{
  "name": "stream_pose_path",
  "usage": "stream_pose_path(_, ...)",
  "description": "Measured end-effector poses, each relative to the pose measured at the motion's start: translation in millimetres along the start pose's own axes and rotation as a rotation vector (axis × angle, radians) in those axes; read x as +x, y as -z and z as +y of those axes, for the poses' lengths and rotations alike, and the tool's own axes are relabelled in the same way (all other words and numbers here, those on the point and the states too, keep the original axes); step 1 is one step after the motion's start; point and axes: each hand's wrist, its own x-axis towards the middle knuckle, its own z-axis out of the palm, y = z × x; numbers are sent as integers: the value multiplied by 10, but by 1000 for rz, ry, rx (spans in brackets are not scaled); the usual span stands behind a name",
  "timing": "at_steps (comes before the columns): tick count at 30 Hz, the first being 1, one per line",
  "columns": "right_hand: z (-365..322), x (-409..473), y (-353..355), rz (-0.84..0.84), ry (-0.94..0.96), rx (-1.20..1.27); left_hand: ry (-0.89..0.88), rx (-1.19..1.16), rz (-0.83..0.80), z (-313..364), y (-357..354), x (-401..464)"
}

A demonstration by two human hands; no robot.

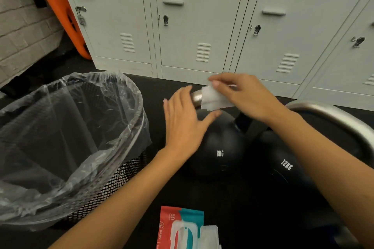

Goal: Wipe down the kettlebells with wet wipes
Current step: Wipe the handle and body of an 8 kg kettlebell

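The 8KG kettlebell (217,145) stands on the dark floor (232,198), its steel handle (196,96) showing just past the left fingertips. A white wipe (214,99) lies draped over that handle, pinched under the curled fingers of the right hand (242,95), whose thumb side is hidden, so how much of the handle the hand encloses cannot be told. The left hand (184,125) has its fingers straight and spread, palm against the left shoulder of the ball, thumb reaching across just below the wipe. Right of the right wrist, touching or nearly touching the first bell, stands the 12KG kettlebell (283,166), with its broad steel handle (334,115) arching beyond the right forearm. Below both forearms lies a wipes pack (182,226), its clear lid flipped open. Left of the left hand stands a mesh bin (113,184) lined with a clear bag (66,123). Beyond the fingertips runs a row of pale lockers (202,26).
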Motion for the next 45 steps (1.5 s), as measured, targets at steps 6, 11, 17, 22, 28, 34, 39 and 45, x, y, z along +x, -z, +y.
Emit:
stream_pose_path(6, -181, 59, -336, -119, 205, -465, 194, -115, -119, -287, -77, -250)
stream_pose_path(11, 38, -73, -260, 69, 77, -392, 185, -119, -134, -289, -62, -259)
stream_pose_path(17, 329, -179, -94, 209, -517, 193, 180, -89, -154, -260, -27, -265)
stream_pose_path(22, 236, -24, -96, 217, -557, 80, 182, -97, -183, -262, 33, -250)
stream_pose_path(28, -59, 7, -431, 178, 39, -560, 183, -111, -205, -288, 48, -249)
stream_pose_path(34, 225, -187, -421, 130, 290, -678, 151, -156, -228, -355, 70, -275)
stream_pose_path(39, 355, -280, -171, 197, 39, -266, 145, -166, -227, -365, 66, -277)
stream_pose_path(45, 401, -144, -18, 112, -559, 102, 142, -152, -237, -362, 68, -280)
